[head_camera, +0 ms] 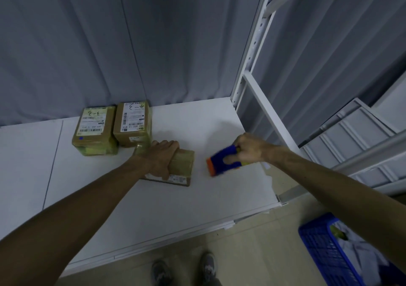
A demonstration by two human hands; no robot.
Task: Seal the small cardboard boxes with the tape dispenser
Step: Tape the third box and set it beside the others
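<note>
The right grip [248, 149], a bare hand, is clamped round the handle of the tape dispenser [224, 162], fingers curled through its blue body. The dispenser is blurred. Its long axis runs left to right across the white surface [153, 206], and its orange end points left at the nearest box [183, 162], a short gap between them. I cannot tell whether it touches the surface.

The left grip [161, 158] holds that box from above, fingers curled over its far edge and thumb down the near side. The box lies flat near the middle of the surface, its longer side running roughly left to right, a label on the near face.

Two more boxes, one marked 3-3 [94, 129] and its neighbour [133, 124], sit side by side against the grey curtain [87, 44], labels up, long axes running towards it. A blue crate [318, 252] stands on the floor at the right.
</note>
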